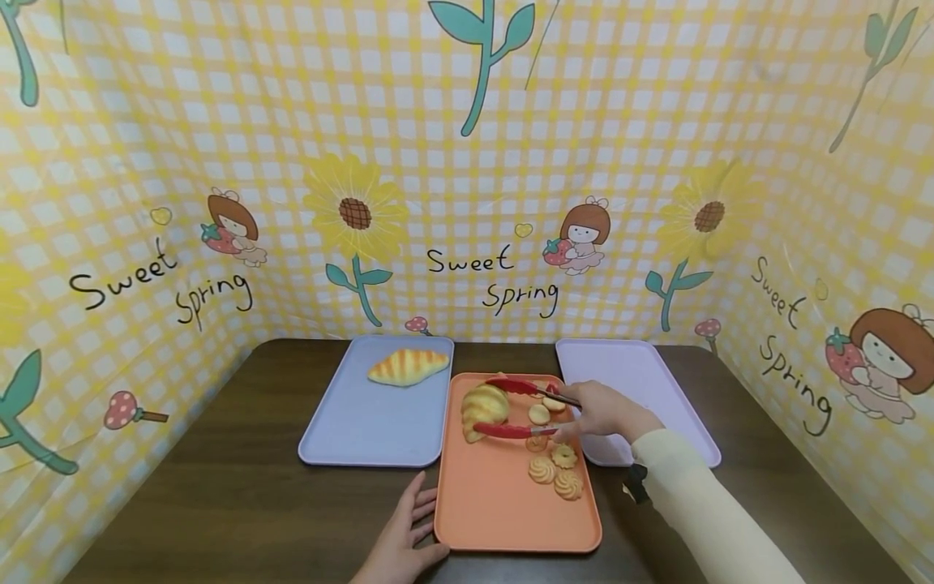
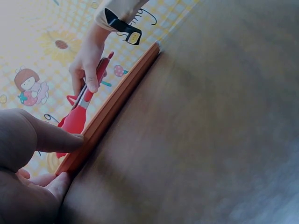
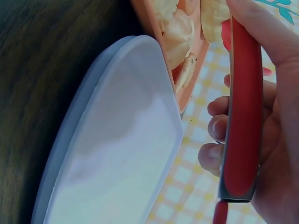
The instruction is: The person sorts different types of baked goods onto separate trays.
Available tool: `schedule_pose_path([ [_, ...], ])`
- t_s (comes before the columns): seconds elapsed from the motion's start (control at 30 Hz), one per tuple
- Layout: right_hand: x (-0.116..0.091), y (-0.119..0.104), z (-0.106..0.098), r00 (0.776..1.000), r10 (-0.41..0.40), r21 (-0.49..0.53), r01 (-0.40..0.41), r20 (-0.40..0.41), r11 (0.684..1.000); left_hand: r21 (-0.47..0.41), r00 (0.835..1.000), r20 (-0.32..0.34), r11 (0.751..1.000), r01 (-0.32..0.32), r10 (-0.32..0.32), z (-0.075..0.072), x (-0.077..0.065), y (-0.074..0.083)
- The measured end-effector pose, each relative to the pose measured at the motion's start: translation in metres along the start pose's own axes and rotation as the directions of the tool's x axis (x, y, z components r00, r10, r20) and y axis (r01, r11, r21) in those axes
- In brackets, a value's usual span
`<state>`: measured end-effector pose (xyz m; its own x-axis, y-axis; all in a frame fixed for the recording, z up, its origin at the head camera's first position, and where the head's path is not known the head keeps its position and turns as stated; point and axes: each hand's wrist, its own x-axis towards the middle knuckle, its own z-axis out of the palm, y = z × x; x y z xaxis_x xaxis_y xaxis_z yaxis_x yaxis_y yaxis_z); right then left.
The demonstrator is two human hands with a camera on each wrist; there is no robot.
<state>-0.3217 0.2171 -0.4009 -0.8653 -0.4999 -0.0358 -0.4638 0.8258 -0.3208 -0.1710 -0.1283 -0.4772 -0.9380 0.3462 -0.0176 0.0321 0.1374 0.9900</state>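
Item, tongs (image 1: 511,432): red, with metal; long axis crosswise over the orange tray (image 1: 503,511), the arms spread and pointing to the person's left, the hinge end back toward the right hand (image 1: 604,412).

Item, croissant (image 1: 484,405): on the orange tray, at its far left part. Long axis roughly from far to near, across the line of the tongs; the tapered end points near and a little left. One tong end is at the far end, the other crosses the nearer part. Whether they press on it cannot be told from here.

Item, right hand: fingers (image 3: 211,156) bent and thumb closed about the tongs, the red handle (image 3: 246,102) running between thumb and fingers in the right wrist view. The croissant lies to the left of these fingers, well apart from them.

Item, left hand (image 1: 401,537): fingers extended along the left side of the orange tray, thumb touching its near left corner. The croissant lies beyond these fingers and to their right.

Item, cookies (image 1: 542,470): a group along the right side of the orange tray, partly beneath the tongs and right hand.

Item, blue tray (image 1: 372,430): left, bearing a striped bread (image 1: 409,367), long axis crosswise.

Item, purple tray (image 1: 616,365): right, partly behind the right hand.

Item, table (image 1: 219,454): dark brown, under all three trays.
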Motion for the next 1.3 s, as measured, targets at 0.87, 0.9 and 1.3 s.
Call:
schedule_pose_path([
  [0.87, -0.022, -0.019, 0.015, 0.950, -0.260, -0.325, 0.193, -0.175, 0.926, 0.001, 1.000, -0.001, 1.000, 0.019, -0.019, 0.000, 0.003, 0.000],
  [0.9, -0.022, -0.019, 0.015, 0.947, -0.265, -0.325, 0.198, -0.179, 0.925, 0.000, 1.000, -0.001, 1.000, 0.023, -0.023, 0.000, 0.003, 0.000],
  [1.3, -0.024, -0.017, 0.018, 0.944, -0.265, -0.308, 0.196, -0.198, 0.931, -0.001, 0.999, 0.004, 0.999, 0.050, -0.050, -0.001, 0.004, -0.001],
])
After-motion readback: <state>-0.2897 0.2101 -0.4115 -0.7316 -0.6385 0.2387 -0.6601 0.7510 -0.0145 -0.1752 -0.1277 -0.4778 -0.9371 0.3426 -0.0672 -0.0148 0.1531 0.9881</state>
